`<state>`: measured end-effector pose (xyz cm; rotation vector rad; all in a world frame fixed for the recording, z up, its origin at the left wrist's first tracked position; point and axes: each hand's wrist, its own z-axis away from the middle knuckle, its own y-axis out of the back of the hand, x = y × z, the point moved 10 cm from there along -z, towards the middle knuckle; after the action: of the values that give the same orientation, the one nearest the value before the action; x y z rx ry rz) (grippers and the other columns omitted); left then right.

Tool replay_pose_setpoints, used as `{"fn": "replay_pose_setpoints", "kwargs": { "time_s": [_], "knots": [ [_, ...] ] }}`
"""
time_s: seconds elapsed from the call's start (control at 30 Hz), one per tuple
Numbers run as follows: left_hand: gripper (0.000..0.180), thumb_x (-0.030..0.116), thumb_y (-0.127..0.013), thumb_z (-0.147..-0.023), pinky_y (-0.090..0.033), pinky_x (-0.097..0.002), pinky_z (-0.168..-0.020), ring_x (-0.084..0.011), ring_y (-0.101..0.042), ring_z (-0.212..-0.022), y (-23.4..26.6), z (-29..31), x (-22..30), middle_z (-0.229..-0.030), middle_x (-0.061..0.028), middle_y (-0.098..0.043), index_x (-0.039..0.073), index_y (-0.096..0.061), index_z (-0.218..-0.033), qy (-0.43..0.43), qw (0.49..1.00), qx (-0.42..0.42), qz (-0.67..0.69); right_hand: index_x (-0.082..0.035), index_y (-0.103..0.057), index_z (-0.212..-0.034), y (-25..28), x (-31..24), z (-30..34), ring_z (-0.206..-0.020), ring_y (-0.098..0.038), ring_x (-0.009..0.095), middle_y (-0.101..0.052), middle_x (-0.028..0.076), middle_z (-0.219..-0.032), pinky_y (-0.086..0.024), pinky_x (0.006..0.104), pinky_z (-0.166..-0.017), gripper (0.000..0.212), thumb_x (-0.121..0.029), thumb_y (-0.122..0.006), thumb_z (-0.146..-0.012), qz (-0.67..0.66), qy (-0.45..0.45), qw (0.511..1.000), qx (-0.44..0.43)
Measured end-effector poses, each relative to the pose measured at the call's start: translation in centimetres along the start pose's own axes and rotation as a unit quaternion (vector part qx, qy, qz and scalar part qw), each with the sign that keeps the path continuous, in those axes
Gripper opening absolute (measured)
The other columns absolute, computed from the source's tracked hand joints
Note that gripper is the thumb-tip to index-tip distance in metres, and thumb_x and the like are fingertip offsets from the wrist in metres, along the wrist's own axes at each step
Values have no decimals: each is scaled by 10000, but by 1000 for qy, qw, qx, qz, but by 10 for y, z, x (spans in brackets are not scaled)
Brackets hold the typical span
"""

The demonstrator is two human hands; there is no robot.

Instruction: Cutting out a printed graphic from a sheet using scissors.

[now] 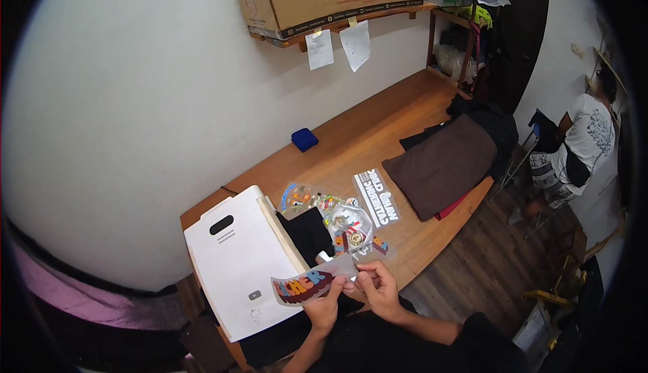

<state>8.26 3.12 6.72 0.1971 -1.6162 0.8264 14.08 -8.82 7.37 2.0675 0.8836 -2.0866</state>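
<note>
In front of me a clear transfer film (pixel 307 285) with multicoloured block lettering is held up between both hands. My left hand (pixel 325 305) pinches its lower edge near the middle. At the right end of the film, the closed fingers of my right hand (pixel 379 292) grip it too. Just beyond my hands, a translucent container (pixel 351 221) with small items sits among other printed films (pixel 300 197). Black fabric (pixel 302 232) lies beside them, partly over the edge of a white, box-shaped machine (pixel 236 255) at my left.
A film with white lettering (pixel 375 197) lies on the wooden table (pixel 378 130). Dark folded garments (pixel 442 164) are stacked at the right. A blue folded item (pixel 304 139) lies near the wall. Above hangs a shelf with a cardboard box (pixel 337 5). Another person (pixel 587 143) stands far right.
</note>
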Motion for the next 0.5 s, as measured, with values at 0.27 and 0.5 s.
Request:
{"fn": "replay_pose_setpoints", "kwargs": {
  "time_s": [0.27, 0.5],
  "knots": [
    [191, -15, -565, -780, -511, -266, -551, -185, -592, -607, -1, -1, -1, -757, -134, -590, -63, -494, -951, 1, 1000, -10, 1, 10, -449, -991, 2, 2, 0, -689, -484, 26, -540, 23, -760, -396, 154, -581, 144, -68, -458, -871, -10, 1, 1000, 0],
    [115, 3, -561, -795, -499, -244, -593, -153, -594, -621, -6, 0, 5, -721, -112, -605, -79, -550, -874, 11, 1000, 8, -1, 6, -450, -988, 0, -4, 0, -691, -484, 22, -551, 31, -789, -389, 148, -578, 137, -66, -457, -872, -20, -11, 1000, -6]
  ]
}}
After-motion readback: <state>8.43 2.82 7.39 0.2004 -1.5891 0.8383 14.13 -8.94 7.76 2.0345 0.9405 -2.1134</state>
